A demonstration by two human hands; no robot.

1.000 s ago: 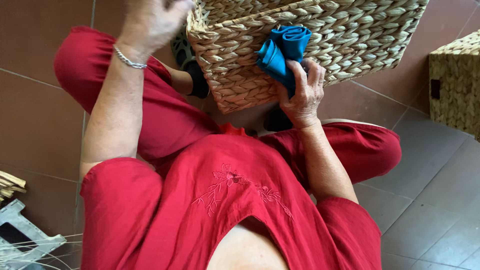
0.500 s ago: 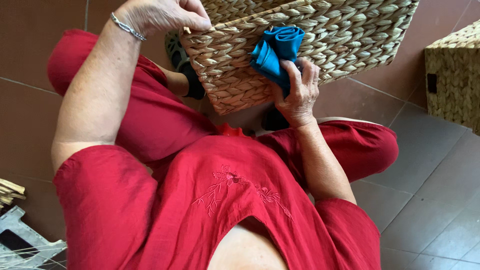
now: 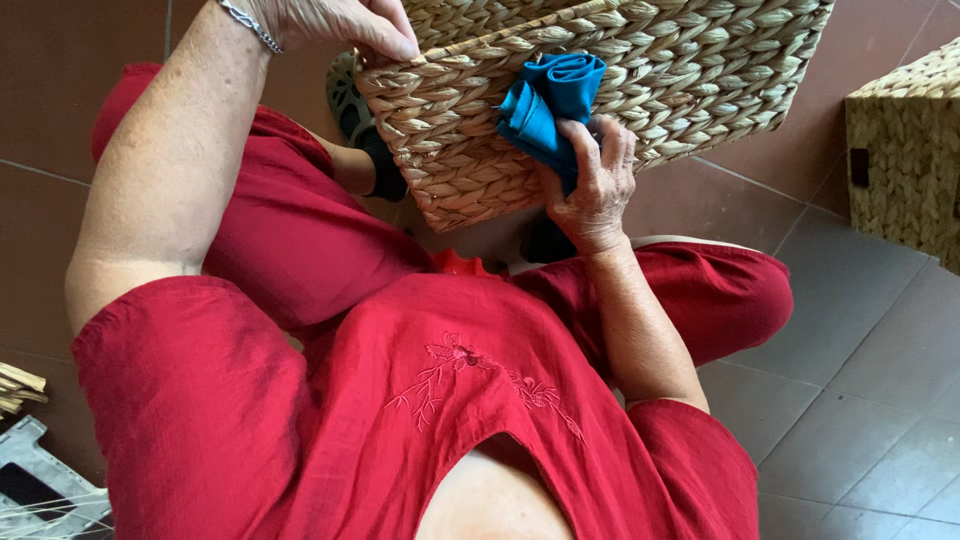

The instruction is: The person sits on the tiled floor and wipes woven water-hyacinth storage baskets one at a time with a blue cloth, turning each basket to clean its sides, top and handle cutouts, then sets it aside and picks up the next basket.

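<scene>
Left hand: your left hand (image 3: 335, 20) is up at the top edge of the view, fingers curled down over the near corner of the basket rim and gripping it; a thin metal bracelet (image 3: 250, 25) sits on the wrist just behind it.
Basket: the woven basket (image 3: 700, 70) is tilted between your two hands, its side wall facing you; the rim corner lies under your left fingertips and the wall runs off to the right of that hand.
Cloth: the folded blue cloth (image 3: 545, 100) is pressed flat against the basket wall, just above and left of your right hand, touching its fingers.
Right hand: your right hand (image 3: 595, 185) is closed on the lower end of the cloth, thumb and fingers pinching it against the weave.
Second basket: another woven basket (image 3: 905, 150) stands on the tiled floor (image 3: 850, 400), well to the right of your right hand and apart from it.
</scene>
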